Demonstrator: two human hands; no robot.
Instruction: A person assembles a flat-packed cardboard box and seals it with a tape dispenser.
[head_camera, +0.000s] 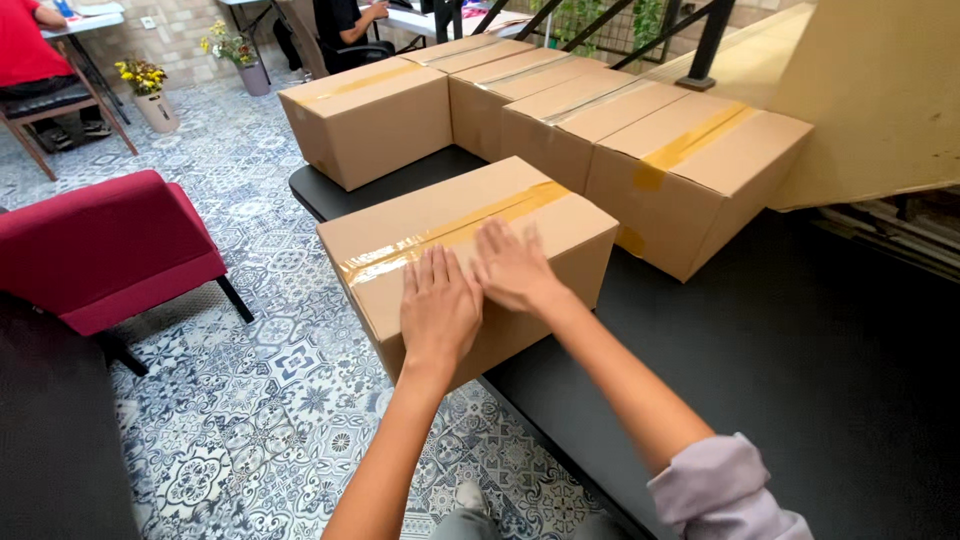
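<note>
Left hand (438, 305) and right hand (515, 267) lie flat, fingers spread, side by side on the taped cardboard box (560, 235) at the black tabletop (800, 340) edge. Four similar taped boxes (600, 120) stand behind it. A red upholstered chair (105, 245) sits left on patterned tile floor (260, 400).

Blue-white patterned tile floor (270, 400). Red upholstered chair (100, 250) at left, wooden chair (45, 110) behind. Two flower pots (150, 95) by brick wall (170, 30). Black stair railing (700, 40) at top, cream stair side (880, 100) right.
</note>
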